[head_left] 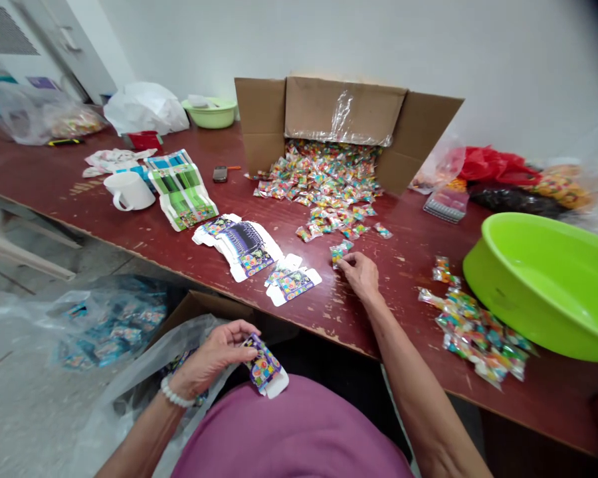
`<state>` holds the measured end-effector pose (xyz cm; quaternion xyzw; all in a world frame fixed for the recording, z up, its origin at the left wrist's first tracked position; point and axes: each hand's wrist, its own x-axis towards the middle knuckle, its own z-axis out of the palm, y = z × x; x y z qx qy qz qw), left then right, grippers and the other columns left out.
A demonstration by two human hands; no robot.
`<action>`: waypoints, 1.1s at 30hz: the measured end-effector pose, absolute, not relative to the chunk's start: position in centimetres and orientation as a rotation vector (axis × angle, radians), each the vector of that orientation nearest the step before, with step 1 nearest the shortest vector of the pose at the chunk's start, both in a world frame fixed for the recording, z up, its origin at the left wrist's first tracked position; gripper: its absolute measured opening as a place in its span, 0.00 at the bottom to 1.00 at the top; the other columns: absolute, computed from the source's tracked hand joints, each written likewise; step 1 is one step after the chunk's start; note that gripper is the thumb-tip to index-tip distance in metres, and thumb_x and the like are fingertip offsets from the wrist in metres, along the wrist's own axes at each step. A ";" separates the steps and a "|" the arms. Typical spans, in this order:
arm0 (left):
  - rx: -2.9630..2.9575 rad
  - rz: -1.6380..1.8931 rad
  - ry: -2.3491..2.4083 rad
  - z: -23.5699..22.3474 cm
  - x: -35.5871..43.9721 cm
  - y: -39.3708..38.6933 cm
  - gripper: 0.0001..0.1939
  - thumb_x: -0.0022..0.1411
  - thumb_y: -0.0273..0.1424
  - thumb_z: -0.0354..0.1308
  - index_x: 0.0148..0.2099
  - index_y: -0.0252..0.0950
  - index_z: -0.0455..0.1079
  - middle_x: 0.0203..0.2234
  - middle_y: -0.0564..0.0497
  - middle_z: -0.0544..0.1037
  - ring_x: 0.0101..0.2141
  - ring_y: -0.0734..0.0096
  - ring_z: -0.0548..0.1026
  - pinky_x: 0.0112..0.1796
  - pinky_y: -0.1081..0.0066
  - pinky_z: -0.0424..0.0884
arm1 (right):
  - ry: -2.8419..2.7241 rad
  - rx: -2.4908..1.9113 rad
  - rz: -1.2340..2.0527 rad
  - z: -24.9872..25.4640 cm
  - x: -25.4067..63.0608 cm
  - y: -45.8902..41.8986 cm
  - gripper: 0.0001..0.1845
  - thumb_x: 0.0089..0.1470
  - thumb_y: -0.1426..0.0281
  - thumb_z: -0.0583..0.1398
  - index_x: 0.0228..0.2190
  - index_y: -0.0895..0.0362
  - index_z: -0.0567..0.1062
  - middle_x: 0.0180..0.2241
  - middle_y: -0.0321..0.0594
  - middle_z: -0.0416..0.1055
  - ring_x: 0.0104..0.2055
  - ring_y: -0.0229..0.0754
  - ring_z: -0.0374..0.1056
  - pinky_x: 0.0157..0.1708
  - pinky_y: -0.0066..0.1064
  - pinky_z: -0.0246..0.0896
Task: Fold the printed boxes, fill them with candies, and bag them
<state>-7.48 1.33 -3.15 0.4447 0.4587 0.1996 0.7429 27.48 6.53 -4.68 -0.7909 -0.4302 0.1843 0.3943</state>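
Observation:
My left hand (214, 358) is closed round a small printed carton (265, 366), held low in front of my purple top, below the table edge. My right hand (359, 273) rests on the dark red table (403, 265), fingers pinched on a small colourful candy packet (339, 252). Just beyond it lies a spill of several candy packets (329, 186) coming out of a cardboard box (346, 109) tipped on its side. Flat unfolded cartons (292, 284) lie on the table left of my right hand.
A green basin (543, 279) stands at the right, with a heap of packets (473, 328) before it. A white mug (128, 191), stacked flat cartons (184, 192) and a phone (220, 174) lie at the left. An open box lined with a plastic bag (189, 332) sits under the table edge.

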 end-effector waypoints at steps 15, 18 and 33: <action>1.170 0.153 0.771 -0.3 -6.7 2.0 0.19 0.54 0.30 0.60 0.49 0.37 0.64 0.37 0.50 0.76 0.31 0.71 0.75 0.34 0.71 0.71 | -1.718 -1.282 1.005 -0.3 16.9 -2.4 0.07 0.61 0.70 0.57 0.36 0.56 0.76 0.34 0.39 0.71 0.36 0.39 0.67 0.37 0.30 0.62; 1.157 0.194 0.766 0.0 -5.1 1.2 0.21 0.54 0.28 0.57 0.51 0.37 0.63 0.34 0.52 0.75 0.27 0.73 0.74 0.31 0.71 0.72 | -1.941 -1.284 0.853 0.5 16.4 -2.4 0.11 0.63 0.75 0.54 0.36 0.57 0.77 0.34 0.41 0.69 0.34 0.39 0.66 0.36 0.29 0.61; 0.815 0.511 0.881 -1.5 -2.4 0.3 0.28 0.64 0.52 0.48 0.42 0.31 0.72 0.23 0.47 0.76 0.19 0.70 0.73 0.20 0.72 0.69 | -1.511 -1.245 1.094 0.6 15.3 -1.6 0.10 0.56 0.71 0.60 0.41 0.53 0.70 0.31 0.35 0.76 0.31 0.38 0.72 0.35 0.30 0.66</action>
